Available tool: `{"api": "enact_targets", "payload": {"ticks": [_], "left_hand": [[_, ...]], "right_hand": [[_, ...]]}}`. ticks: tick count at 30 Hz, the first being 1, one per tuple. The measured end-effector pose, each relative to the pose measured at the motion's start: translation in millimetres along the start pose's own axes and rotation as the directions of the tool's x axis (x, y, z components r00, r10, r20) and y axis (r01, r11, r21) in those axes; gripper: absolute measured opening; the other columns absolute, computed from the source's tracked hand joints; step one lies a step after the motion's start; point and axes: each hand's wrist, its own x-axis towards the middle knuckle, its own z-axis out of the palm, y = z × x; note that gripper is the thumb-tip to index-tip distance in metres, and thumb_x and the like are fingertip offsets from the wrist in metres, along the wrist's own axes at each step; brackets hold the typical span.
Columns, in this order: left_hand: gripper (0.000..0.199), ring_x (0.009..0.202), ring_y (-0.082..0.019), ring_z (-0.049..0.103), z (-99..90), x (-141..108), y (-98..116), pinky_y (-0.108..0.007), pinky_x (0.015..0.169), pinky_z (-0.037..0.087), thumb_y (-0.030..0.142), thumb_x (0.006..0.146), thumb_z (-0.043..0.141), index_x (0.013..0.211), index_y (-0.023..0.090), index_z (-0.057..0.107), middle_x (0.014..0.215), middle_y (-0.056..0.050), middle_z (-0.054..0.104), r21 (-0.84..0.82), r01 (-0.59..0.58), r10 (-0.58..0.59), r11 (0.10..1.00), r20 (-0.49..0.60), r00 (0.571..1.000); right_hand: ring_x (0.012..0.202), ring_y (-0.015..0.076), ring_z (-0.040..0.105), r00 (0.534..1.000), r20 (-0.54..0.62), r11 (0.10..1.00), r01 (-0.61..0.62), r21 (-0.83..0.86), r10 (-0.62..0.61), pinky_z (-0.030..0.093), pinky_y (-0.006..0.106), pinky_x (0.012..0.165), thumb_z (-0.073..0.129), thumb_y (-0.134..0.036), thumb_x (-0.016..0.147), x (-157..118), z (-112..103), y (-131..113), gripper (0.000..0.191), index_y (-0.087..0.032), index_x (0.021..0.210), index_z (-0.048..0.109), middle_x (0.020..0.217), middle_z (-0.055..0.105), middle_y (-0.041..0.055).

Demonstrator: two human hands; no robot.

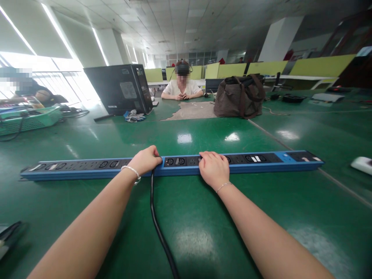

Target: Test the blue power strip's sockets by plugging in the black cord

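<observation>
A long blue power strip [180,170] with rows of black sockets lies flat across the green table, its sockets facing up. Near its middle, my left hand [145,159] is closed, fingers pinched together at the top of a thick black power cable [157,221]. The cable's end is hidden under that hand, so I cannot tell whether its plug sits in a socket. From there the cable hangs over the strip's front side and runs down toward me. Just right of the middle, my right hand [214,168] is curled over the strip and grips it, covering some sockets.
At the back stand a black computer case [119,89] with gloves [134,116] beside it, and a brown bag [240,97]. A green basket [37,118] sits far left. One person [182,87] sits opposite, another at far left. A white object [362,164] lies at right.
</observation>
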Motion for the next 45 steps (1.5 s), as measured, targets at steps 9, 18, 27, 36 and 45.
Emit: {"api": "enact_targets", "payload": {"ticks": [9, 18, 27, 36, 45], "left_hand": [[0.021, 0.071, -0.023, 0.061, 8.6, -12, 2, -0.031, 0.063, 0.042, 0.041, 0.076, 0.041, 0.086, 0.025, 0.05, 0.074, -0.005, 0.064, 0.108, -0.031, 0.039, 0.994, -0.072, 0.997], [0.014, 0.073, -0.019, 0.061, -2.0, 1, 4, -0.027, 0.064, 0.043, 0.034, 0.07, 0.048, 0.08, 0.024, 0.05, 0.076, -0.002, 0.066, 0.054, -0.047, 0.046, 0.997, 0.027, 0.999], [0.028, 0.079, -0.026, 0.065, 9.1, -22, 15, -0.035, 0.066, 0.045, 0.04, 0.082, 0.032, 0.096, 0.024, 0.05, 0.083, -0.009, 0.068, 0.136, 0.051, -0.041, 0.989, -0.077, 0.996], [0.032, 0.083, -0.029, 0.066, 6.0, -30, 25, -0.038, 0.07, 0.047, 0.038, 0.084, 0.031, 0.103, 0.021, 0.05, 0.086, -0.014, 0.069, 0.14, 0.096, -0.091, 0.986, -0.04, 0.995], [0.032, 0.082, -0.03, 0.066, 10.4, -32, 25, -0.039, 0.069, 0.047, 0.038, 0.085, 0.03, 0.1, 0.02, 0.052, 0.084, -0.014, 0.069, 0.163, 0.111, -0.093, 0.98, -0.117, 0.989]], "right_hand": [[0.105, 0.0193, 0.054, 1.0, 0.024, 1.0, -0.009, -0.009, 0.009, 0.029, 0.037, 0.09, 0.037, -0.021, 0.085, 0, -2, -1, 0.034, -0.021, 0.107, 0.064, 0.11, 0.067, 0.0039], [0.12, 0.023, 0.043, 0.966, 0.208, 0.988, 0.153, 0.015, -0.153, 0.026, 0.04, 0.1, 0.032, -0.044, 0.092, 0, -7, -27, 0.044, -0.023, 0.123, 0.055, 0.13, 0.055, 0.0044], [0.118, 0.0266, 0.042, 0.951, 0.197, 0.97, 0.242, 0.01, -0.239, 0.025, 0.045, 0.101, 0.042, -0.057, 0.085, -2, 3, -57, 0.056, -0.024, 0.129, 0.048, 0.129, 0.052, 0.0104], [0.118, 0.0277, 0.042, 0.956, 0.174, 0.97, 0.242, -0.008, -0.238, 0.025, 0.046, 0.101, 0.045, -0.055, 0.084, -4, 7, -55, 0.055, -0.024, 0.129, 0.048, 0.128, 0.053, 0.0108], [0.119, 0.0265, 0.041, 0.953, 0.174, 0.967, 0.253, -0.006, -0.248, 0.025, 0.046, 0.099, 0.043, -0.056, 0.085, -4, 5, -54, 0.048, -0.035, 0.127, 0.05, 0.127, 0.052, 0.0085]]}}
